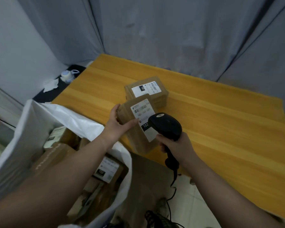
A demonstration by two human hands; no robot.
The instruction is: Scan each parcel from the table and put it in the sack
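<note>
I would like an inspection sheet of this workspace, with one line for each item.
Surface: yellow wooden table, with a second parcel lying on it, label up.
Job's things: held parcel at the table's near edge; black scanner over its label; white sack at left with packed parcels inside.
Clutter: crumpled tissue and a small pale container on a dark ledge.
Hands: left hand grips the held parcel; right hand grips the scanner handle.
Cables: black cable hangs from the scanner toward the floor.
Surroundings: grey curtain behind the table.
</note>
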